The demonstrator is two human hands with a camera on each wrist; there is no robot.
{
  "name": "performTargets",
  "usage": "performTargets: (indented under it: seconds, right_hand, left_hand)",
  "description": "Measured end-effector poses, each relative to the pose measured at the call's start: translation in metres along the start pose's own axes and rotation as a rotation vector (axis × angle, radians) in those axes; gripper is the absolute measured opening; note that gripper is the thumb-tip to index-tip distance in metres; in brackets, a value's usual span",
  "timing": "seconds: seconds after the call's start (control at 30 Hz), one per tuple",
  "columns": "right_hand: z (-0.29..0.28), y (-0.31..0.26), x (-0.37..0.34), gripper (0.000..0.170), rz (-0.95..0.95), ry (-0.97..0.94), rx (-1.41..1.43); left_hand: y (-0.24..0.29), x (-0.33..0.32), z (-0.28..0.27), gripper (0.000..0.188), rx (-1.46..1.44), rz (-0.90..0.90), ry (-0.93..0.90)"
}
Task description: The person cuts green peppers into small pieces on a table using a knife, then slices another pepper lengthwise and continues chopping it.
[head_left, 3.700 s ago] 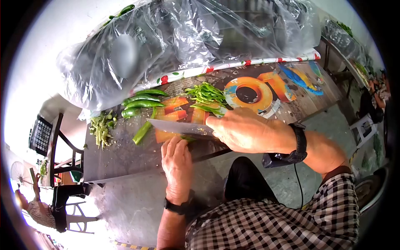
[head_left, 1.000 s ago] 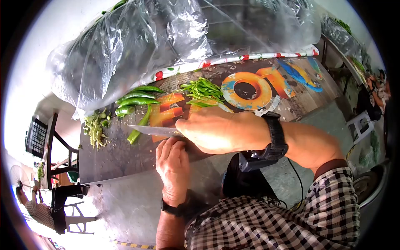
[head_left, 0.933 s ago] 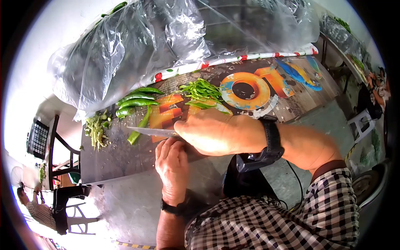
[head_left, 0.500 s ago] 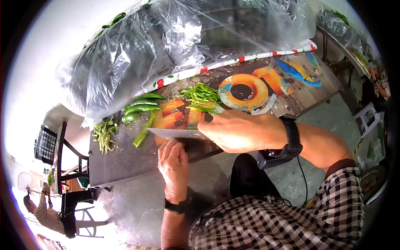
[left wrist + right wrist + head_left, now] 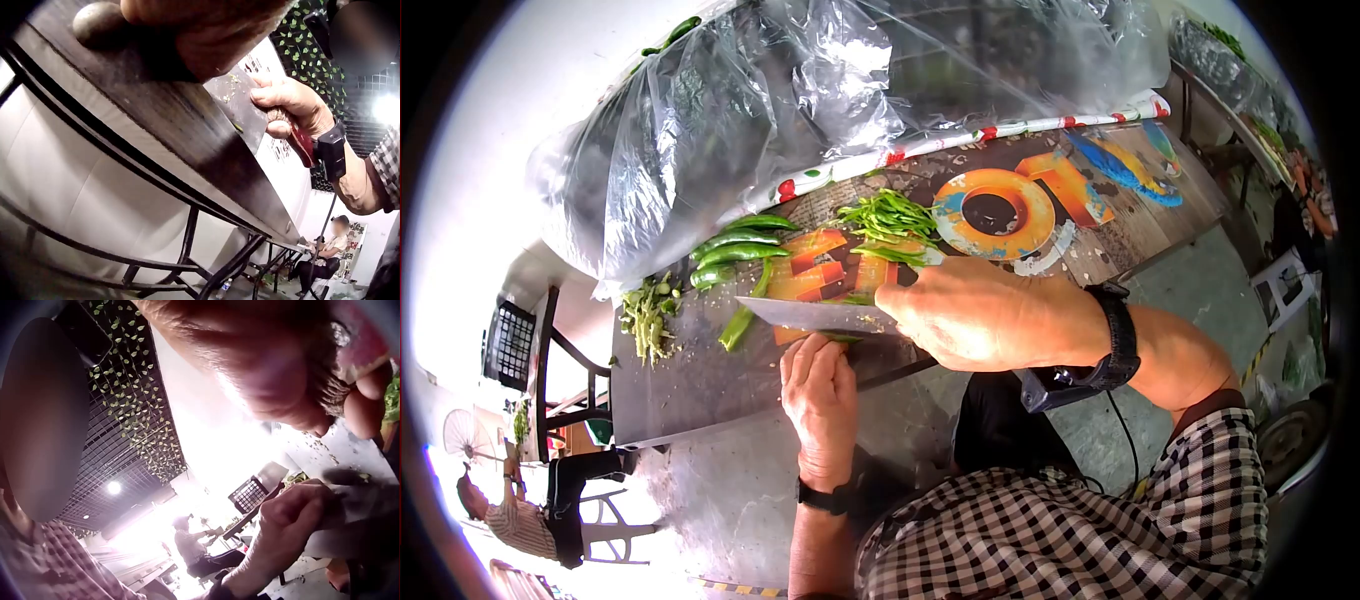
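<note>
My right hand [image 5: 990, 315] grips a broad-bladed kitchen knife [image 5: 810, 314], its tip pointing left across the table. In the left wrist view, red shows on the knife handle [image 5: 302, 145], and bits cling to the blade. At the table's near edge, my left hand [image 5: 820, 400] bends its fingers over a green pepper piece [image 5: 842, 338], mostly hidden under fingers and blade. A long pepper piece [image 5: 738, 326] lies to the left. Beyond it rest several whole green peppers [image 5: 740, 252]. Behind the knife sits a heap of pepper strips [image 5: 890, 215].
Pale stem trimmings [image 5: 648, 320] are piled at the left of the printed table [image 5: 700, 390]. Clear plastic sheeting [image 5: 730, 120] covers the far side, above a cherry-patterned cloth edge [image 5: 940, 141]. Another person [image 5: 525, 520] sits at far left by a black crate [image 5: 510, 345].
The knife has shifted right, back from its farther-left reach a second ago, and its blade has tilted. A green sliver now shows beside my left fingertips. My left hand stays nearly in place.
</note>
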State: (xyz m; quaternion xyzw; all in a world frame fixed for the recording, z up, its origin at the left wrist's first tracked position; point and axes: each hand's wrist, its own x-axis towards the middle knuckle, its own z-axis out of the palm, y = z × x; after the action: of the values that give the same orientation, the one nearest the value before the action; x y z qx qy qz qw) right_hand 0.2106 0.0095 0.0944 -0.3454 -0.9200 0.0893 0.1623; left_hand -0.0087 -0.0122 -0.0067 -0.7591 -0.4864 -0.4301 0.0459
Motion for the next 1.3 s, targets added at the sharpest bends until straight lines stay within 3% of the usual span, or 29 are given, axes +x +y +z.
performTargets:
  seconds: [0.13,0.43,0.63,0.67,0.77,0.8,0.93,1.07,1.2,1.3]
  right_hand:
    - [-0.003,-0.001,0.001,0.009,0.013,-0.113,-0.036]
    - [0.002,-0.003,0.005,0.012,-0.109,0.007,0.009]
    - [0.012,-0.014,0.037,0.015,-0.104,-0.050,-0.113]
    - [0.011,-0.023,0.043,0.014,0.001,-0.147,-0.139]
    - [0.031,-0.020,0.049,0.013,-0.149,0.071,-0.185]
    - [0.028,-0.022,0.050,0.014,-0.128,-0.003,-0.220]
    - [0.026,-0.005,0.031,0.018,-0.170,0.062,-0.118]
    - [0.011,-0.016,0.013,0.014,-0.101,-0.011,-0.259]
    - [0.011,-0.020,0.007,0.012,-0.156,0.068,-0.380]
    - [0.013,-0.020,0.005,0.012,-0.188,0.109,-0.405]
  left_hand:
    - [0.001,0.000,-0.002,0.018,0.010,0.005,-0.002]
    - [0.000,0.002,-0.003,0.017,-0.005,-0.007,-0.024]
    - [0.003,0.003,-0.002,0.016,-0.005,-0.021,-0.002]
    - [0.003,0.002,-0.001,0.016,-0.006,-0.020,0.005]
    - [0.001,0.000,-0.002,0.016,-0.014,-0.020,-0.002]
    - [-0.001,0.000,-0.002,0.017,-0.029,-0.015,-0.019]
    - [-0.005,0.003,-0.008,0.018,-0.064,-0.002,-0.041]
    - [-0.007,0.000,-0.012,0.017,-0.064,-0.008,-0.022]
    - [-0.004,0.000,-0.017,0.018,0.025,0.004,0.011]
    - [-0.008,-0.002,-0.024,0.018,0.004,-0.090,-0.026]
